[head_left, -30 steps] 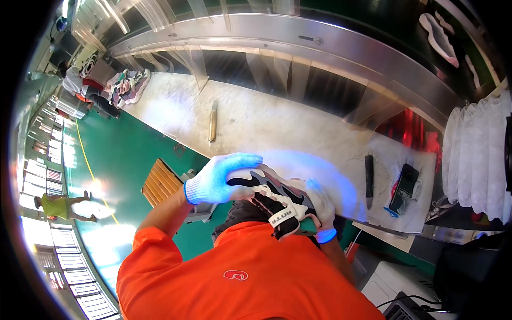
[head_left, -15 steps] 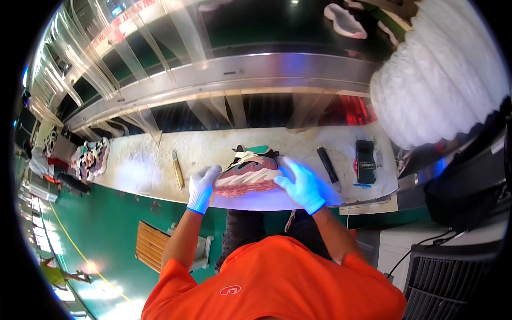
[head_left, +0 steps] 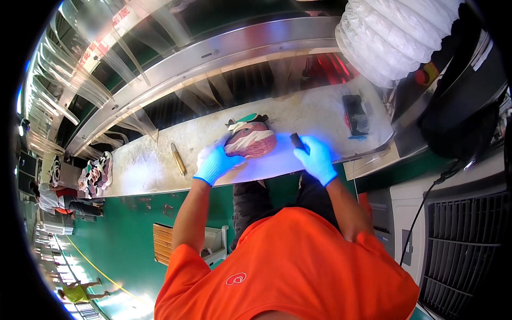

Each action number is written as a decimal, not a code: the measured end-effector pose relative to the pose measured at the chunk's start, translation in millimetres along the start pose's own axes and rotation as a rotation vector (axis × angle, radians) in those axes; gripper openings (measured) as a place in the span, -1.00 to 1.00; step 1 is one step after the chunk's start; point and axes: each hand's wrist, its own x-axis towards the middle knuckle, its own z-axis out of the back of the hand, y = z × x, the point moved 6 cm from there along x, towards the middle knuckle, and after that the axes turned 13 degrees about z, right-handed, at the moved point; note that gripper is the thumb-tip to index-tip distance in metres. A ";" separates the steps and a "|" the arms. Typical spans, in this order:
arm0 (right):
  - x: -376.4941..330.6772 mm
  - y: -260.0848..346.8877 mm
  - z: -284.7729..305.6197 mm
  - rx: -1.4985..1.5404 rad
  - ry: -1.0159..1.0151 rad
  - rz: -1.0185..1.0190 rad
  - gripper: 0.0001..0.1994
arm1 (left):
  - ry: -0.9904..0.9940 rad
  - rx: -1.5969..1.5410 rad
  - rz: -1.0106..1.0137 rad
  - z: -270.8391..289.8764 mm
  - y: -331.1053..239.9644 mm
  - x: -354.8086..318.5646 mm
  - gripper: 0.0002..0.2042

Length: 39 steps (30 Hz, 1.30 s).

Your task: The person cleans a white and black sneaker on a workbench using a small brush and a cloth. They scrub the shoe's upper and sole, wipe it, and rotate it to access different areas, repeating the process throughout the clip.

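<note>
Shoe point(head_left: 250, 141): now sole-up on bench point(head_left: 149, 165); left hand point(head_left: 216, 164) steadying its heel
Right hand point(head_left: 318, 159): released shoe; now closed on dark tool point(head_left: 298, 143)

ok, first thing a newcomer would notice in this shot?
Probably the blue-gloved hands under a bluish glow at mid-bench: the left hand rests against a shoe lying sole-up, and the right hand is at a small dark tool beside it. Next, the big white ribbed duct at upper right, above the worn pale workbench.
</note>
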 end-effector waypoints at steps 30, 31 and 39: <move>33.8 -17.0 27.4 -0.655 0.085 0.149 -0.24 | -0.546 -0.171 -0.389 -14.5 15.3 -38.1 -0.17; 36.5 -8.0 24.5 -0.352 0.091 0.068 -0.25 | -0.598 -0.181 -0.445 -16.7 19.7 -47.2 -0.17; -8.6 60.0 -107.5 1.252 0.181 -0.478 -0.37 | -0.750 -0.226 -0.534 -10.6 49.5 -76.1 -0.12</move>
